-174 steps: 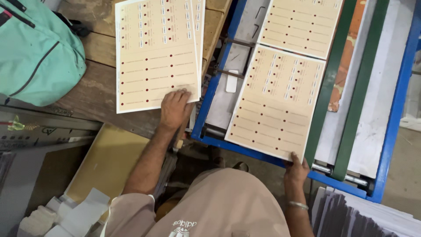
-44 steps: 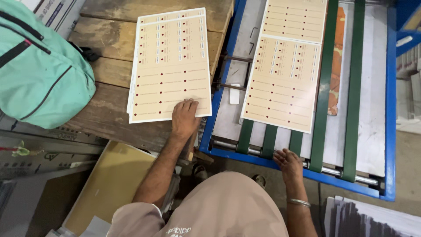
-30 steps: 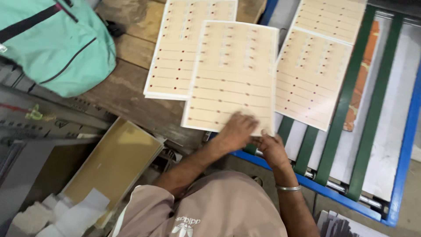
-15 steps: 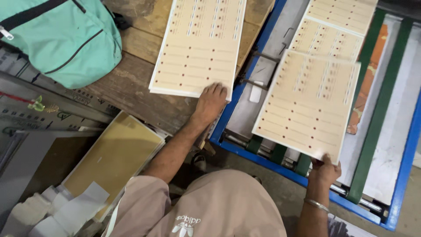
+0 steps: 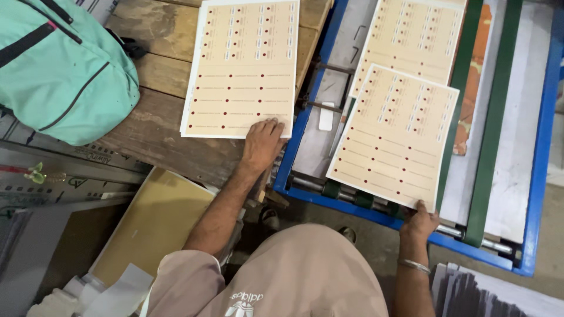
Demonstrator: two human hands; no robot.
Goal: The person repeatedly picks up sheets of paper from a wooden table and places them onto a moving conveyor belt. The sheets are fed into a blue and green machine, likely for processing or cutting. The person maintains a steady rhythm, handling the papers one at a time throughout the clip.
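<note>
Right hand (image 5: 420,218) pinches the near corner of a sheet (image 5: 392,136) on the blue feeder (image 5: 531,176), long axis running away from it. Left hand (image 5: 262,142) lies flat, looks unclenched, on the stack (image 5: 241,67) on the table (image 5: 153,126), left of that sheet.
</note>
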